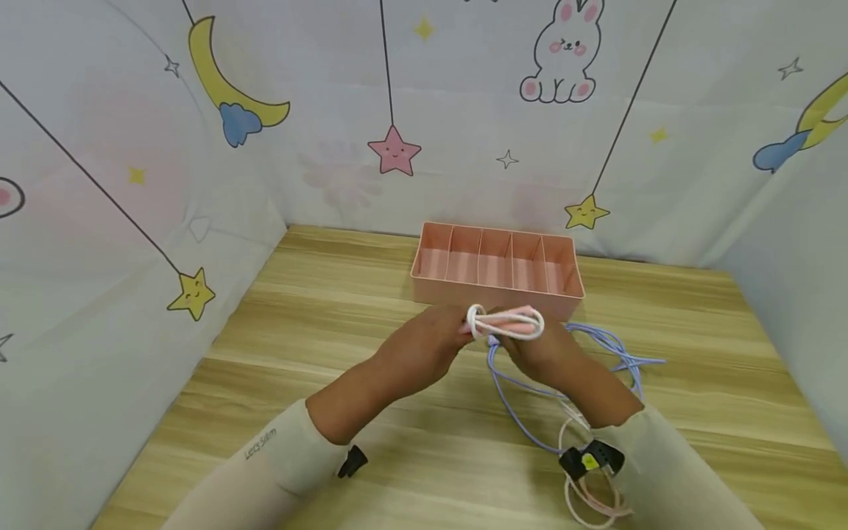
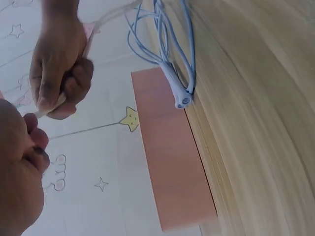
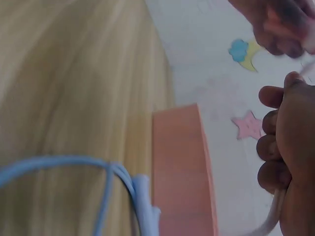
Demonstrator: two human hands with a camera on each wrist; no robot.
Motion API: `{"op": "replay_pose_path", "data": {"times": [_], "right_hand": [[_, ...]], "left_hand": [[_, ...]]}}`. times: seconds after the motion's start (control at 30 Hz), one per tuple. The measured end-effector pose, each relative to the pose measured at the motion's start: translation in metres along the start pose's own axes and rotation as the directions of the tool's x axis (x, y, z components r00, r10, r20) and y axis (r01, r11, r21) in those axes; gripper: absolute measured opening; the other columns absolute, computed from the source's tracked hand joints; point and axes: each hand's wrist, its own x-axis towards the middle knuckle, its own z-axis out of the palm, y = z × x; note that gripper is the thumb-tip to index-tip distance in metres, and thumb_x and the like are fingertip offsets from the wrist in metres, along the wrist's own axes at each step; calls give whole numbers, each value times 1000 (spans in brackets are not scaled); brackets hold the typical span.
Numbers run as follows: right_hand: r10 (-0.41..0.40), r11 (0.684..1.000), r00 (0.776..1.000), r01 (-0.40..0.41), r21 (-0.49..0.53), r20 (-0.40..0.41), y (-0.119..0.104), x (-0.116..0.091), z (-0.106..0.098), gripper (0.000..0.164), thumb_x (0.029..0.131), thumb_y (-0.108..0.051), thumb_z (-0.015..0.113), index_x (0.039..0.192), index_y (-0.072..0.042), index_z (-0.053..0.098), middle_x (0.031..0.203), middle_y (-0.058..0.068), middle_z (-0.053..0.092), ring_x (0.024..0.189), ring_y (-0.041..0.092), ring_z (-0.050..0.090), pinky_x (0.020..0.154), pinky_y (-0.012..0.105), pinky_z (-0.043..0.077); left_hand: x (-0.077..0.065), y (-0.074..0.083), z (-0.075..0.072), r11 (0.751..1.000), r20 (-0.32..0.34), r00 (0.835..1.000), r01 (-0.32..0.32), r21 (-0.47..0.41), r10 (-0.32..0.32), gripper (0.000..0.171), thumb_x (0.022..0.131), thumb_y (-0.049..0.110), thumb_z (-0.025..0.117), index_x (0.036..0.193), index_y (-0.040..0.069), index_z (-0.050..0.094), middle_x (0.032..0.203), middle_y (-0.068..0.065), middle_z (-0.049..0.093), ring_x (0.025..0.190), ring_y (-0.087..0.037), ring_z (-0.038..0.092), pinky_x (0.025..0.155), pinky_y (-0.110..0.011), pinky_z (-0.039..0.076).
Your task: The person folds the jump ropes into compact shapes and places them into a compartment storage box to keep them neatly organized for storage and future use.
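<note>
My left hand [image 1: 420, 350] grips a jump rope's pink handles [image 1: 515, 316], with its white cord [image 1: 475, 321] looped round them. Just right of it, my right hand [image 1: 546, 357] has its fingers curled round the same cord. In the right wrist view, a length of white cord [image 3: 271, 219] comes out below that hand. Both hands are raised above the table, close together. A blue jump rope [image 1: 523, 384] lies loosely coiled on the table beneath and right of them; its handles [image 2: 173, 88] show side by side in the left wrist view.
Behind the hands stands a pink box [image 1: 497, 291] with several compartments, near the printed wall cloth [image 1: 464, 184]. More pale cord [image 1: 592, 508] hangs or lies under the right wrist; whether it joins the held rope I cannot tell. The wooden table [image 1: 318, 294] extends to both sides.
</note>
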Motion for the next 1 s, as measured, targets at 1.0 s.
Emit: {"op": "replay_pose_path", "data": {"times": [1.0], "right_hand": [[-224,895,974,193,-402,-30,-18,-8,6,24,105,-32,58,102,-11,69,86,0,58,69,17,58,53,34,48]], "left_hand": [[-22,-16,28,903,266,910,207,376,-319,25,96,38,69,81,21,59,72,6,69,67,-16,65,67,-36,41]]}}
